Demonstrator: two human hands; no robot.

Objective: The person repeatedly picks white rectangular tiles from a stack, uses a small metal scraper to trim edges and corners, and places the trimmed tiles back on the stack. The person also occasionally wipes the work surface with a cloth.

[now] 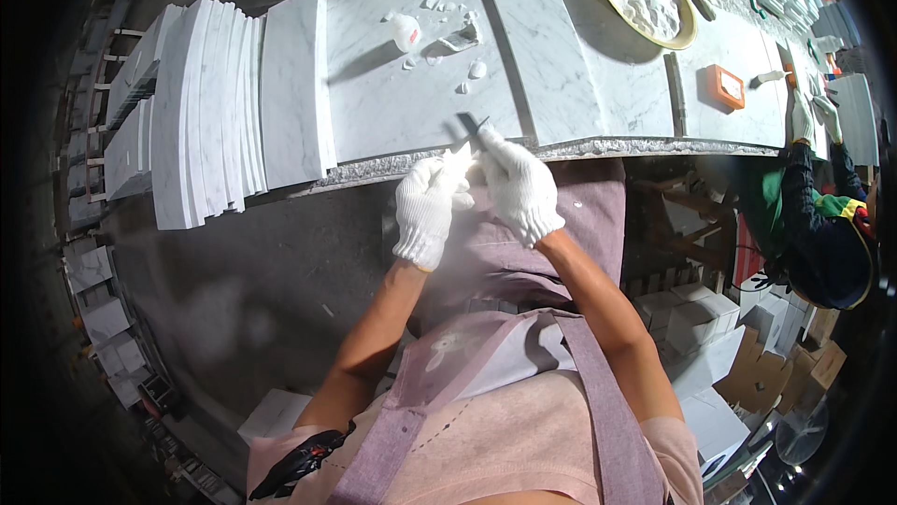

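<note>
Both my hands wear white knitted gloves and meet at the near edge of the marble-slab bench. My left hand [425,206] is closed round a small white piece [457,161], whose kind I cannot make out. My right hand [517,185] is closed on a thin dark tool [483,123] that sticks up past its fingers; most of it is hidden by the glove. Beyond them, on a grey-veined white slab [374,122], lie a small white bottle [405,32], a crumpled wrapper [462,36] and several white chips [477,69].
Upright marble slabs [206,113] are stacked at the left. A yellow basin of white powder [687,24] and an orange box [725,86] are on the bench at the right. A co-worker's gloved hands [804,117] work at the far right. White boxes [701,323] stand low right.
</note>
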